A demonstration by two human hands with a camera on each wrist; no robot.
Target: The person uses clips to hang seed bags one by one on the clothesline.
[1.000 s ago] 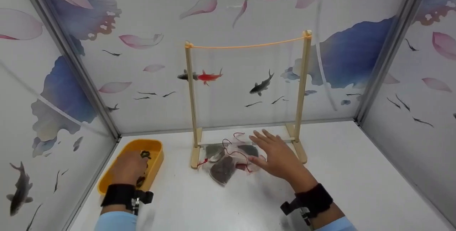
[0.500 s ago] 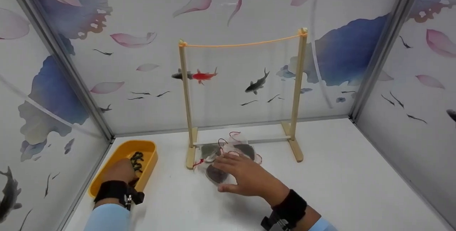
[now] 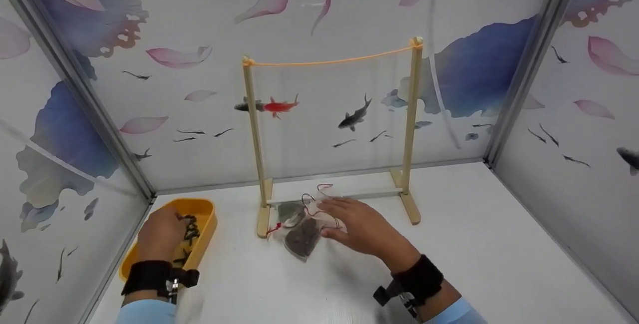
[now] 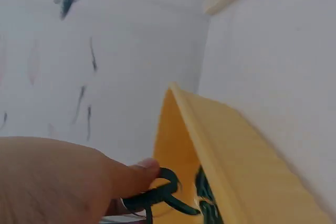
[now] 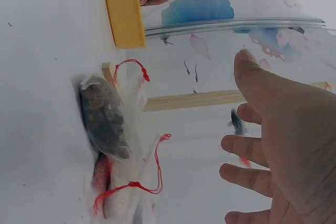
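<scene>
Sheer bags (image 3: 304, 226) of dark filling, red drawstrings, frame centre; right hand (image 3: 363, 226) spread above, grip open; left hand (image 3: 160, 234) pinches a dark clip (image 4: 160, 192).

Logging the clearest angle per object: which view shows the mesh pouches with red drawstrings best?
The right wrist view: the pouches lie close and unblocked, dark contents and red cords plain. The head view shows them small, at the wooden rack's foot, partly under the right hand. The left wrist view shows none.

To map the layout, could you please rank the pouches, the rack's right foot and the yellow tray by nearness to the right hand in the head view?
1. Pouches: under the right hand's fingers.
2. Rack's right foot: just right of it, behind.
3. Yellow tray: far left, by the left hand.
</scene>
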